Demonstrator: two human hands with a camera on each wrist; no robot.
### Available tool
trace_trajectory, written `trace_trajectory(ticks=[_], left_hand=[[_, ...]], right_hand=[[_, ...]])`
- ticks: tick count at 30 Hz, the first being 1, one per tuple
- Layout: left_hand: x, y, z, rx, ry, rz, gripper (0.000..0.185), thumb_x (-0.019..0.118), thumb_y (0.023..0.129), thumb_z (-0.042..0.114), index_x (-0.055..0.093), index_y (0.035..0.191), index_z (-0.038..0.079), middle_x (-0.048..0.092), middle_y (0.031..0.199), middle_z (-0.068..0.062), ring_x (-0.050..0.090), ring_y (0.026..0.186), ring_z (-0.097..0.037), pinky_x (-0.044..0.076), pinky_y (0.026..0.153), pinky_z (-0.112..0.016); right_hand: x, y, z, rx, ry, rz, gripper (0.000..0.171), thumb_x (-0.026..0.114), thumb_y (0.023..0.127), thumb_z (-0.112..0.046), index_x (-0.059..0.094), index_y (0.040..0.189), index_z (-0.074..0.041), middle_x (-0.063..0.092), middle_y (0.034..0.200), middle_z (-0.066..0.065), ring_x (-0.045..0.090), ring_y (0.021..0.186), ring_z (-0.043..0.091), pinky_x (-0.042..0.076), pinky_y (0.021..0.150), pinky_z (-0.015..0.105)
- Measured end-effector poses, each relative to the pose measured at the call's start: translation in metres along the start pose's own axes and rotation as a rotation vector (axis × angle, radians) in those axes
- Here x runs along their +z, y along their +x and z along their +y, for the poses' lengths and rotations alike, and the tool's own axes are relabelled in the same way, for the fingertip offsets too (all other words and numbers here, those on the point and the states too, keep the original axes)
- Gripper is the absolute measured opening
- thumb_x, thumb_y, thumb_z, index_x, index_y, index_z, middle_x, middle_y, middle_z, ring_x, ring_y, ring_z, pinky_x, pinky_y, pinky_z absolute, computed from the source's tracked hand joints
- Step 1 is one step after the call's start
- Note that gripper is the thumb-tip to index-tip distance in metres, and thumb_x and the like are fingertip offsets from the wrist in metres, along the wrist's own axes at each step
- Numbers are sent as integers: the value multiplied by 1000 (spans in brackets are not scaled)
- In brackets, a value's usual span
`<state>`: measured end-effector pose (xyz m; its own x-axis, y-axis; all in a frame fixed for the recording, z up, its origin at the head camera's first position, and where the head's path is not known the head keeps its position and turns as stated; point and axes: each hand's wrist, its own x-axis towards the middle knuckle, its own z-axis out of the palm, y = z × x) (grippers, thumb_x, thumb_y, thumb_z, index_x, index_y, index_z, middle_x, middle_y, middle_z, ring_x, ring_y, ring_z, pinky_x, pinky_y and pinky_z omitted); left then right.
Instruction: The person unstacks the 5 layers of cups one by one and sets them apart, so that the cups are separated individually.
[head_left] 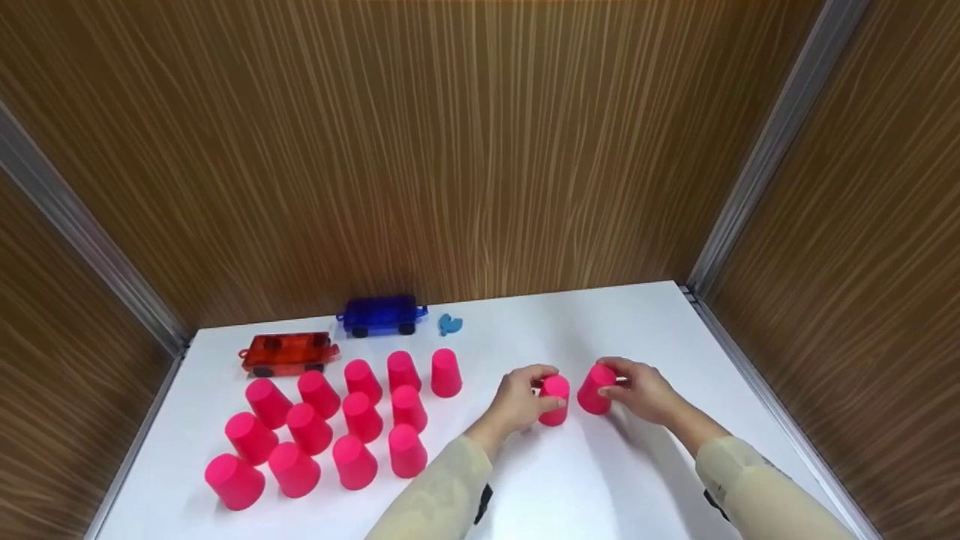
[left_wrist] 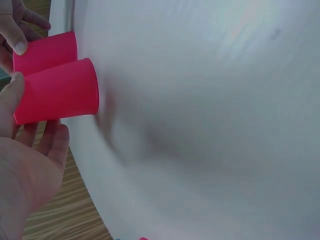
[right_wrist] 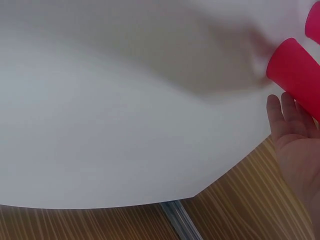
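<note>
Two pink cups stand upside down, side by side, on the right half of the white table. My left hand (head_left: 520,399) grips the left pink cup (head_left: 554,399), thumb on the near side and fingers behind it. The right pink cup (head_left: 595,390) is held by my right hand (head_left: 643,390) from its right side. In the left wrist view the left hand (left_wrist: 30,165) curls round its cup (left_wrist: 62,93), and the other cup shows just beyond. The right wrist view has the right hand's fingers (right_wrist: 292,117) against its cup (right_wrist: 297,72); the thumb is out of sight there.
Several more upturned pink cups (head_left: 308,427) stand in rows on the left. Behind them are a red toy wagon (head_left: 289,352), a blue toy wagon (head_left: 381,315) and a small light-blue piece (head_left: 449,324). Wood-grain panels (head_left: 480,150) enclose the table (head_left: 540,495).
</note>
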<state>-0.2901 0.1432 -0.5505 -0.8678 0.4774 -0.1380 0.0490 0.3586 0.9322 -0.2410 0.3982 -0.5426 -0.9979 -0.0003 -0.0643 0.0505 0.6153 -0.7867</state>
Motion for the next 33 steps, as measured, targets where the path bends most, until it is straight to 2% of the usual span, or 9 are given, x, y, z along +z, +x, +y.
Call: trace_trajectory(ticks=[4,11,21,33], left_hand=[[-4,-16,-5,12,27,41,59,87,91,22,65,145,24,65,127,7,58,122,-21,58,100,-38],[-24,-45,-16,22,41,91,57,87,91,25,65,144,25,67,133,5,59,128,-23,56,105,-40],[-50,-80,-28,1,41,194,62,90,88,29,65,145,25,67,132,5,60,126,-24,58,101,-38],[-66,-102,-45,-36,63,236,63,90,88,29,65,146,23,67,133,3,61,125,-25,59,98,-37]], right_hand=[[1,-3,3,-27,9,-3,57,77,98,-7,53,149,6,62,137,26,67,120,44,60,96,47],[-1,-4,6,-31,5,-7,58,76,98,-8,53,148,7,62,137,27,67,119,45,61,96,47],[1,-3,2,-51,-23,-8,57,76,98,-5,52,148,9,62,137,30,68,119,46,60,96,49],[1,-1,3,-60,-19,-13,58,75,98,-6,50,149,9,60,139,31,67,121,48,59,98,50]])
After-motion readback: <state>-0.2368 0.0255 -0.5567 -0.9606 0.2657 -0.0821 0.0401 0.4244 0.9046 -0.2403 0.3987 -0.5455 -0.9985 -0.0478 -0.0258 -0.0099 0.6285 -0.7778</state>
